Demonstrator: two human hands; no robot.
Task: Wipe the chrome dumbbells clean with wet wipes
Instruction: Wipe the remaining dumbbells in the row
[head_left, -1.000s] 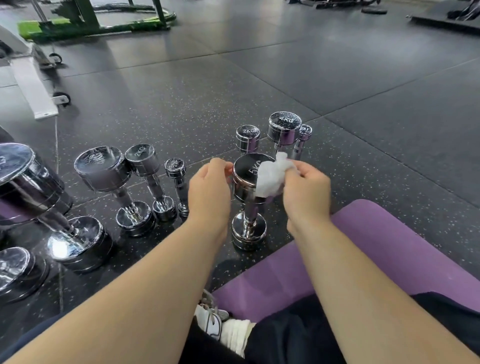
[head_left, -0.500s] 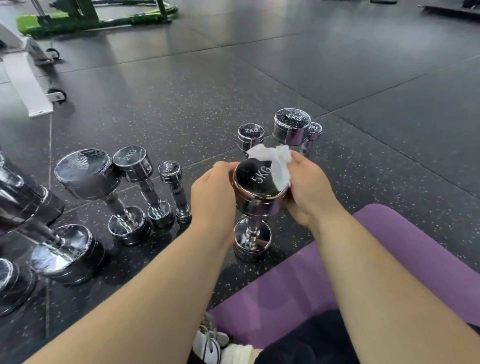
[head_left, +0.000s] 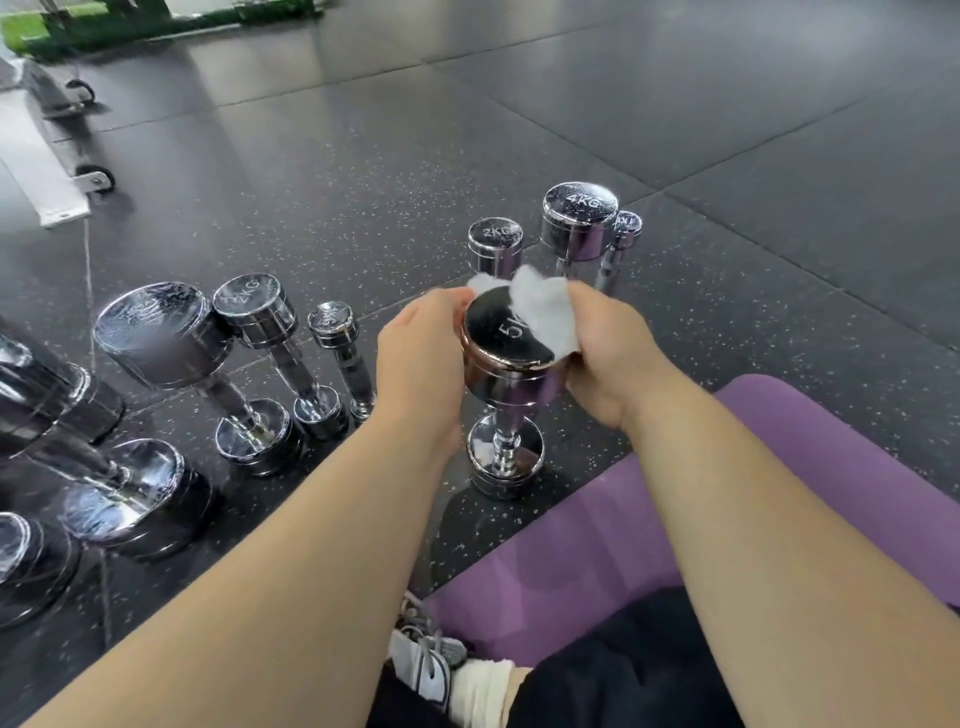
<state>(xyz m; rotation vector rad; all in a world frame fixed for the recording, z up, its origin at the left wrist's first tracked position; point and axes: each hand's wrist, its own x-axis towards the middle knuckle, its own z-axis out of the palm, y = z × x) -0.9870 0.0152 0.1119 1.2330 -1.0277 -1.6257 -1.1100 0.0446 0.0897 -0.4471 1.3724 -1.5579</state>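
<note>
The 5 kg dumbbell (head_left: 501, 364) stands upright on the floor (head_left: 727, 156), on its lower head, just beside the edge of the purple mat (head_left: 779, 467). I judge it is set on end so that the flat top face and the rim are easy to reach. The wet wipe (head_left: 545, 312) lies over the far right part of this face. The right hand (head_left: 608, 358) is closed on the wipe and presses it against the rim. The left hand (head_left: 421, 353) curls around the left side of the upper head, probably to steady it. A group of dumbbells (head_left: 579, 223) stands just behind, and a row of dumbbells (head_left: 254, 312) at the left.
</note>
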